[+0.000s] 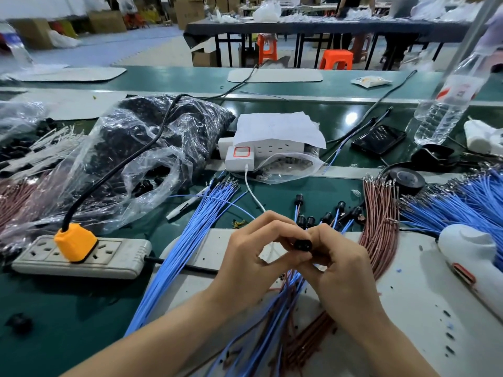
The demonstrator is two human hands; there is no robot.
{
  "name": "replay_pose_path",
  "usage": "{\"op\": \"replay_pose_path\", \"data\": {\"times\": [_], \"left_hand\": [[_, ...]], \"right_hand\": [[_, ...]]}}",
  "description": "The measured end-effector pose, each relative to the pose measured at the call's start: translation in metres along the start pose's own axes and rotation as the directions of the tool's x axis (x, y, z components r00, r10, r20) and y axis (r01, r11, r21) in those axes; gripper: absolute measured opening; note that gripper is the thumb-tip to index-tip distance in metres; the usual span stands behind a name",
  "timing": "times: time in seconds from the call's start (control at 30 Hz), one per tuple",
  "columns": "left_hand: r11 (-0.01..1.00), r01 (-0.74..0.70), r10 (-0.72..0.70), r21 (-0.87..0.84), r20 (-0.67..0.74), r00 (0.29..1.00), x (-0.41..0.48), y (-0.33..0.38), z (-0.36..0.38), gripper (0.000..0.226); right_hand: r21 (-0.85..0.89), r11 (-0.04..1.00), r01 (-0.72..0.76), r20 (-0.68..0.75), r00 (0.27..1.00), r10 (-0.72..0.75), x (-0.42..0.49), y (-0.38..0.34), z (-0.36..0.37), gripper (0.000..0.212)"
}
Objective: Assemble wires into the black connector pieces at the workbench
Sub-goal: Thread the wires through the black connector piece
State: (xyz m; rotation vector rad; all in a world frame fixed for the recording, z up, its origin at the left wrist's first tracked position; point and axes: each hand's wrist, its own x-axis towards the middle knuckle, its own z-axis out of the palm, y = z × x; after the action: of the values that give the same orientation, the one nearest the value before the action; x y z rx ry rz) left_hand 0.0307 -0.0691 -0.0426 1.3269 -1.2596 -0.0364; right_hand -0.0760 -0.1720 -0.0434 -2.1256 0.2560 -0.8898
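Holding: your left hand (253,257) and your right hand (343,265) meet above the white mat (408,300), with one black connector piece (302,244) pinched between them.
Left grip: your thumb and forefinger are curled and clamped on the connector's left side.
Right grip: your fingers are curled tight against its right side. You cannot tell whether they also hold a wire.
Connector position: it is lifted off the mat at the middle of the bench, its slotted face turned toward you.
Mixed wires (288,300): blue and brown strands run from under your hands toward you across the mat.
Wired connectors (326,216): several black pieces with wires in them lie just beyond your knuckles.
Blue bundle (190,240): it lies to your left, running diagonally from the green bench (54,308) onto the mat.
Brown bundle (381,227): it lies just right of your right hand.
Plastic bag (152,137): clear and full of black parts, it sits well to your left.
Power strip (114,257): it lies near the bag and carries an orange plug (74,246).
White device (468,248): it rests at the mat's right edge.
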Motion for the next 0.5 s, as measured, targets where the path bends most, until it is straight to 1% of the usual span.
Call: {"op": "replay_pose_path", "data": {"times": [0.1,0.2,0.5], "left_hand": [[0.997,0.048,-0.046,-0.065,0.021,0.999,0.0004,-0.0005,-0.0002,0.018],[0.992,0.076,-0.073,-0.104,0.033,0.997,0.0006,-0.0017,-0.0004,0.018],[0.995,0.064,-0.06,-0.078,0.044,0.997,0.0004,-0.0019,-0.0003,0.019]], "right_hand": [[0.026,0.999,0.027,-0.026,0.999,-0.026,0.0003,-0.0006,-0.0006,0.009],[0.012,0.998,0.056,-0.036,0.998,-0.055,0.0002,-0.0001,-0.0005,0.008],[0.003,0.999,0.044,0.002,0.999,-0.044,0.0014,0.0053,0.0001,0.009]]}}
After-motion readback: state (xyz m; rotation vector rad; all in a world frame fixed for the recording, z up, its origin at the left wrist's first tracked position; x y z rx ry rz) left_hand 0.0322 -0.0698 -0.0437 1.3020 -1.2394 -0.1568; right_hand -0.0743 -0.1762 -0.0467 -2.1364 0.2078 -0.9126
